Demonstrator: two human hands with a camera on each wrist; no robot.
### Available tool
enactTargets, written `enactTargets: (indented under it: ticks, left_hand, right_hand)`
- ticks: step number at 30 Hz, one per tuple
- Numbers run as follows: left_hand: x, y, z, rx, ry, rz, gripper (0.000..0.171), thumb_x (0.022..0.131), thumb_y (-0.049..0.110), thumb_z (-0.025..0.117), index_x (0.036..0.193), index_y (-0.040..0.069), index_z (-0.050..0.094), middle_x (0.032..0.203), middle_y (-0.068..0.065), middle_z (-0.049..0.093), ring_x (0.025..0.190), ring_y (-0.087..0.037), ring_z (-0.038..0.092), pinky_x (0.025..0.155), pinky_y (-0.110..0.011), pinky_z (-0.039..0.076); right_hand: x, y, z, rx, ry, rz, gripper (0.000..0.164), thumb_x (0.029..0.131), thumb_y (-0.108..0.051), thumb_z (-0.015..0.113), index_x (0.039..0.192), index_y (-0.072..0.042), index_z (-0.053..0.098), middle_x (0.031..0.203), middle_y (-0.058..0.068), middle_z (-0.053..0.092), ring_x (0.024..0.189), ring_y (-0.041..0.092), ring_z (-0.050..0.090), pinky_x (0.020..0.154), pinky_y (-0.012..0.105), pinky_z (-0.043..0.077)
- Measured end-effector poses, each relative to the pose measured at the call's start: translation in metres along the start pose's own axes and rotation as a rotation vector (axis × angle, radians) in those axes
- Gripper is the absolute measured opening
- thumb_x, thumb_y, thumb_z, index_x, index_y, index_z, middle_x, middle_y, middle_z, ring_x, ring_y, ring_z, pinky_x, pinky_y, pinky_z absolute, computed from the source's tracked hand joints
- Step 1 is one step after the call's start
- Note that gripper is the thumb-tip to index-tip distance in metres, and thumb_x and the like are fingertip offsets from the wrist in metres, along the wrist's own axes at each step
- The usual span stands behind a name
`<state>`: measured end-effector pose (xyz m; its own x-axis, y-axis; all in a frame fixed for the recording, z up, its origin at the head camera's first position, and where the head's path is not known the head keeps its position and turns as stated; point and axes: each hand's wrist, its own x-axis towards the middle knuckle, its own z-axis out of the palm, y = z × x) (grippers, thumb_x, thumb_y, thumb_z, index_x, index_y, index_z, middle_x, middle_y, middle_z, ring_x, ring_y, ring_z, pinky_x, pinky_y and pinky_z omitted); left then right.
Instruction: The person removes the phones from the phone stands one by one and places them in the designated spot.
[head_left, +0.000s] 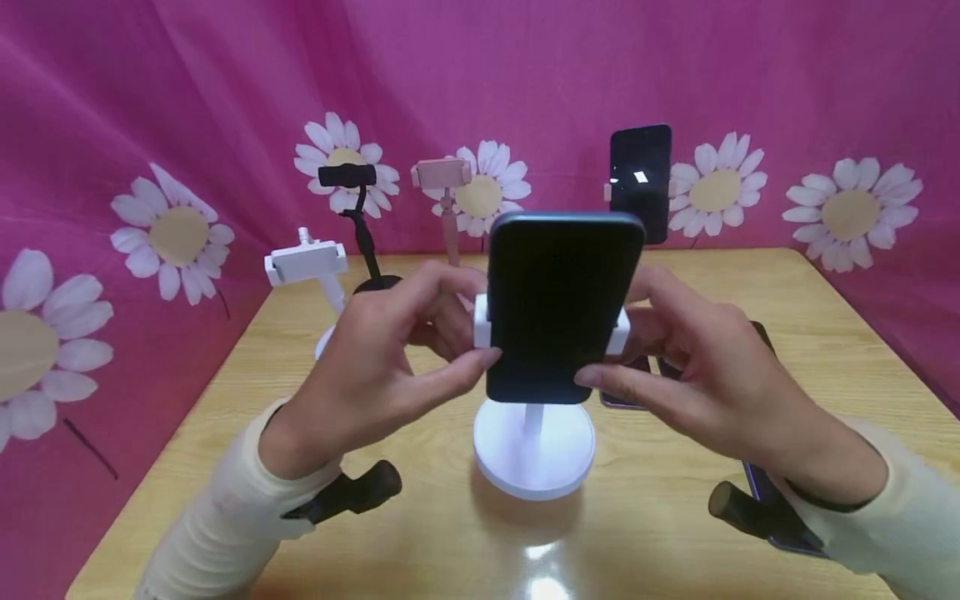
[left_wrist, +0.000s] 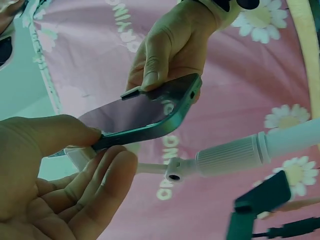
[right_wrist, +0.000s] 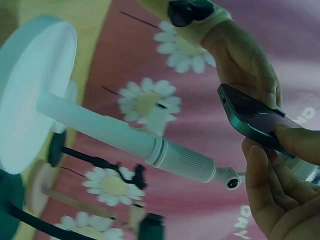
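Note:
A dark smartphone (head_left: 558, 308) stands upright between the white clamp ends (head_left: 482, 322) of a phone stand with a round white base (head_left: 534, 454). My left hand (head_left: 375, 367) pinches the phone's left side, its thumb at the lower edge and fingers curled behind by the clamp. On the other side, my right hand (head_left: 697, 375) grips likewise, thumb on the lower right of the screen. In the right wrist view, the stand's ribbed white pole (right_wrist: 185, 160) leads to a small joint behind the phone (right_wrist: 250, 117). The fingers partly hide the clamp.
At the back left are a white phone stand (head_left: 306, 262), a black one (head_left: 363, 242) and a pink one (head_left: 442, 173). Another phone (head_left: 640, 183) is held upright at the back right. More phones lie on the wooden table (head_left: 420, 533), one (head_left: 780, 517) under my right forearm.

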<state>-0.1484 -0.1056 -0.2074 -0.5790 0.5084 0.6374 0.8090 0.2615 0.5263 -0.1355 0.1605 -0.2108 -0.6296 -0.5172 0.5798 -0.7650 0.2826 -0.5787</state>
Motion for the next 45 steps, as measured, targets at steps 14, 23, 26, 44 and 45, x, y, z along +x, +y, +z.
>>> enactTargets:
  ticks: [14,23,26,44,45]
  left_hand:
    - [-0.019,-0.026,0.026,-0.039,-0.065,-0.087,0.043,0.078,0.0,0.078,0.114,0.003,0.054,0.081,0.001,0.067,0.072,-0.003,0.065,0.067,-0.024,0.057]
    - [-0.016,-0.049,0.039,-0.019,-0.03,-0.086,0.045,0.077,0.001,0.078,0.116,0.003,0.054,0.082,-0.002,0.068,0.074,-0.005,0.066,0.069,-0.022,0.056]
    - [-0.014,-0.055,0.043,-0.009,-0.017,-0.095,0.045,0.078,0.001,0.078,0.116,0.004,0.054,0.084,-0.002,0.068,0.074,-0.006,0.066,0.07,-0.022,0.056]
    - [-0.012,-0.063,0.05,-0.072,0.015,-0.173,0.043,0.079,0.003,0.078,0.116,0.005,0.056,0.087,-0.004,0.072,0.075,-0.008,0.068,0.069,-0.025,0.057]
    - [-0.012,-0.063,0.05,-0.079,0.017,-0.182,0.043,0.079,0.003,0.078,0.116,0.004,0.057,0.087,-0.004,0.072,0.074,-0.008,0.068,0.069,-0.026,0.057]
  right_hand:
    - [-0.022,0.038,0.018,0.017,-0.034,0.026,0.072,0.073,0.005,0.08,0.136,-0.01,0.048,0.109,0.002,0.071,0.089,0.009,0.07,0.059,0.025,0.056]
    - [-0.019,0.061,0.02,0.0,-0.047,0.016,0.068,0.074,0.004,0.079,0.132,-0.01,0.048,0.112,0.002,0.07,0.095,0.009,0.069,0.073,0.027,0.057]
    - [-0.018,0.068,0.019,0.002,-0.047,0.024,0.068,0.075,0.004,0.078,0.134,-0.012,0.047,0.11,0.002,0.071,0.095,0.008,0.069,0.067,0.027,0.058]
    - [-0.018,0.075,0.018,0.075,-0.068,0.109,0.06,0.078,0.002,0.077,0.129,-0.012,0.048,0.104,0.001,0.072,0.088,0.011,0.071,0.065,0.031,0.058]
    - [-0.019,0.075,0.018,0.09,-0.073,0.127,0.06,0.078,0.001,0.076,0.129,-0.013,0.048,0.103,0.0,0.073,0.086,0.011,0.071,0.064,0.031,0.058]
